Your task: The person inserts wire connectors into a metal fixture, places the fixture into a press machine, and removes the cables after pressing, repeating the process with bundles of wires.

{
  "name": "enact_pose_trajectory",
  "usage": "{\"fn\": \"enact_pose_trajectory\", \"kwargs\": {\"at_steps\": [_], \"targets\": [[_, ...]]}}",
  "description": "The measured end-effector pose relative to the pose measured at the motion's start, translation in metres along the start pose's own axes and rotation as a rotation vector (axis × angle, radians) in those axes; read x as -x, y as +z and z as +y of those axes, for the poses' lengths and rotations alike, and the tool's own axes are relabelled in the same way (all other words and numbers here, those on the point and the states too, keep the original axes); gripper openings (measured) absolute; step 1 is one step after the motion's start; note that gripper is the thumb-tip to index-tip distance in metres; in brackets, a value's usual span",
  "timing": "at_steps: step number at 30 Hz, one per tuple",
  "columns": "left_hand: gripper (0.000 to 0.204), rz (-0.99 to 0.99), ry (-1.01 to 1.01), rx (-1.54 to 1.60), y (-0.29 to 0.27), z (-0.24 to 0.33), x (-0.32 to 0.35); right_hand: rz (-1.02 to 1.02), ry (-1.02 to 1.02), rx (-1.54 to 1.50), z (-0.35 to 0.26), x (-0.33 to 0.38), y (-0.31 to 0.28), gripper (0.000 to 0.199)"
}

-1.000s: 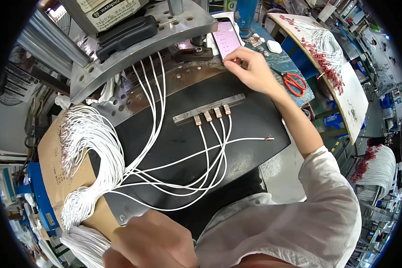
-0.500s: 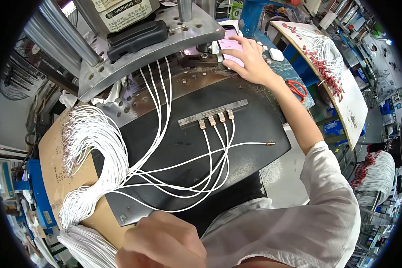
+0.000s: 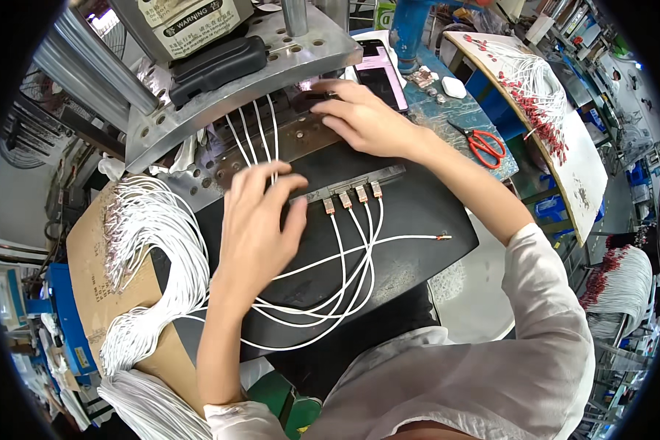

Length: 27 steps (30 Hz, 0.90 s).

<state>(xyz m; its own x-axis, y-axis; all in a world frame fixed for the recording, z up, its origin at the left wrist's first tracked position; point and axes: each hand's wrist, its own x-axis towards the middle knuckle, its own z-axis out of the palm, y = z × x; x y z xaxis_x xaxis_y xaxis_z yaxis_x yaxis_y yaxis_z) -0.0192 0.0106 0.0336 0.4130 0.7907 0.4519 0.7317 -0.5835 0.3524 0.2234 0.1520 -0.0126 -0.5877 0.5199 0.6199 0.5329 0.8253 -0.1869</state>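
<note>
My left hand (image 3: 260, 224) reaches over the black work plate (image 3: 425, 249), thumb and fingers apart, beside white cables (image 3: 273, 125) that run under the press. My right hand (image 3: 370, 121) hovers at the press's edge near a phone (image 3: 383, 79), fingers spread and holding nothing I can see. Between the hands lies a metal bar (image 3: 385, 176), with several small copper-coloured connectors (image 3: 345, 199) against it, each on a white cable. One loose cable end (image 3: 444, 237) points right. My left hand hides part of the cables.
A steel press plate (image 3: 301, 60) on thick columns stands above the far side. A large white cable bundle (image 3: 187, 249) rests on cardboard (image 3: 88, 293) at left. Red-handled scissors (image 3: 485, 149) and a white case (image 3: 453, 87) lie on the blue bench; a side table (image 3: 587, 191) holds red-tipped cables.
My left hand has risen from the lower edge to the cables by the press. My right hand has left the phone and moved left; the phone's screen has changed.
</note>
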Motion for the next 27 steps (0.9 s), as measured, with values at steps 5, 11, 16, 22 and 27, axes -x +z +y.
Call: {"fn": "enact_pose_trajectory", "kwargs": {"at_steps": [5, 11, 16, 22, 27], "targets": [[0.037, 0.166, -0.098, -0.375, 0.036, -0.052, -0.047, -0.097, 0.206, -0.060, 0.028, -0.096, 0.047, 0.021], [0.030, 0.056, -0.104, -0.467, 0.056, -0.057, -0.072, 0.179, 0.183, -0.126, 0.062, -0.092, 0.070, 0.019], [0.027, 0.185, -0.098, -0.310, 0.058, -0.084, -0.066, -0.161, 0.380, -0.039, 0.050, -0.106, 0.068, 0.016], [0.013, 0.126, 0.081, 0.056, -0.024, 0.008, 0.013, -0.011, 0.352, -0.003, -0.007, -0.023, 0.001, 0.020], [0.027, 0.391, -0.490, 0.140, -0.093, -0.101, 0.100, -0.114, 0.183, 0.064, -0.016, 0.004, -0.015, 0.021]]}}
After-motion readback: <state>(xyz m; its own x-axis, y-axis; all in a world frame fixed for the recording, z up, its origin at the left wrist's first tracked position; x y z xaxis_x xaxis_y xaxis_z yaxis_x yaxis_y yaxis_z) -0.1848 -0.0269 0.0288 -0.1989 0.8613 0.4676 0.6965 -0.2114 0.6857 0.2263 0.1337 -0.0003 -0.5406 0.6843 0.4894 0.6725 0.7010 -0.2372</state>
